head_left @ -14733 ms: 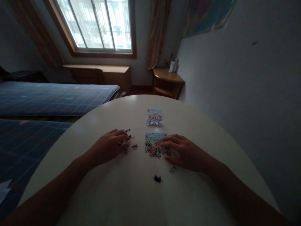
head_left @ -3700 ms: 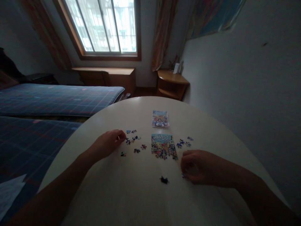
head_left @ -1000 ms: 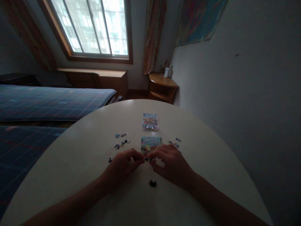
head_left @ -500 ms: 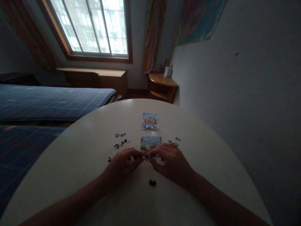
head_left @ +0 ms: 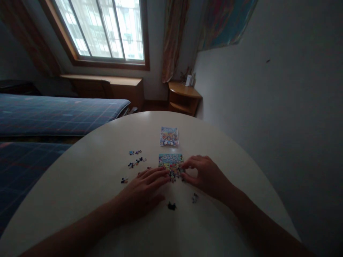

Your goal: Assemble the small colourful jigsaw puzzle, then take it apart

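A partly assembled jigsaw puzzle [head_left: 170, 163] with colourful printing lies in front of me, its lower edge uneven. My left hand [head_left: 146, 187] lies flat, fingers stretched out, with the fingertips touching the puzzle's lower left part. At the lower right edge, my right hand [head_left: 210, 176] has its thumb and index finger closed around a small puzzle piece, mostly hidden by the fingers. A dark loose piece [head_left: 172, 206] lies below the puzzle, and a greyish loose piece [head_left: 194, 197] is under my right wrist's near side.
Several loose puzzle pieces [head_left: 137, 162] lie left of the puzzle, and another piece [head_left: 124, 180] sits nearer my left hand. Beyond the puzzle is a printed picture packet [head_left: 169, 136]. The round white table [head_left: 80, 192] has a plaid mattress [head_left: 59, 114] to its left and a wall at right.
My left hand has opened from a pinch and flattened beside the puzzle. My right hand has shifted right and slightly up, uncovering the greyish piece and covering the loose pieces at right.
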Available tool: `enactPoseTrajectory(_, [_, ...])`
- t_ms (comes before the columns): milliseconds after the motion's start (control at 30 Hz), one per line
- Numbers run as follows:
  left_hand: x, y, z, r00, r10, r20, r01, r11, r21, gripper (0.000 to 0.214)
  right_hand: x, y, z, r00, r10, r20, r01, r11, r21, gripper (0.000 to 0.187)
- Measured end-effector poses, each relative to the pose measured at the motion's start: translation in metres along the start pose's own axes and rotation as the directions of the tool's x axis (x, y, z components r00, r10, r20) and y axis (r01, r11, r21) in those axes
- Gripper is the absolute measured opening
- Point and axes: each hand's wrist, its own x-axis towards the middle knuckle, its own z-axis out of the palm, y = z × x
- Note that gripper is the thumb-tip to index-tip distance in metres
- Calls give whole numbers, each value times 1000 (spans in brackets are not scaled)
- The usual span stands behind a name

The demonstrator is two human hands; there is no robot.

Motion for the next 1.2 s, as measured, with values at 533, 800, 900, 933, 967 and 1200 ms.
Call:
enactPoseTrajectory(533, [-1, 2, -1, 986, 49, 157, -59, 997, 58, 56, 0, -4, 3, 980, 20, 197, -30, 998, 51, 16])
enactPoseTrajectory(800, [-2, 2, 1, 985, 59, 160, -75, 992, 97, 53, 1, -3, 3, 974, 35, 224, -45, 998, 38, 16])
enactPoseTrajectory(900, [-1, 2, 0, 986, 61, 158, -76, 993, 90, 53, 1, -5, 2, 971, 41, 237, -50, 998, 30, 15])
enactPoseTrajectory(933, [-1, 2, -1, 986, 62, 157, -77, 993, 86, 53, 1, -5, 1, 969, 40, 243, -48, 998, 28, 15])
enactPoseTrajectory(967, [-1, 3, -1, 985, 63, 158, -77, 993, 85, 53, 1, -6, 1, 968, 39, 246, -47, 999, 26, 15])
enactPoseTrajectory(1200, [0, 3, -1, 984, 48, 173, -67, 992, 107, 55, 2, -8, 4, 967, 43, 249, -46, 999, 8, 11])
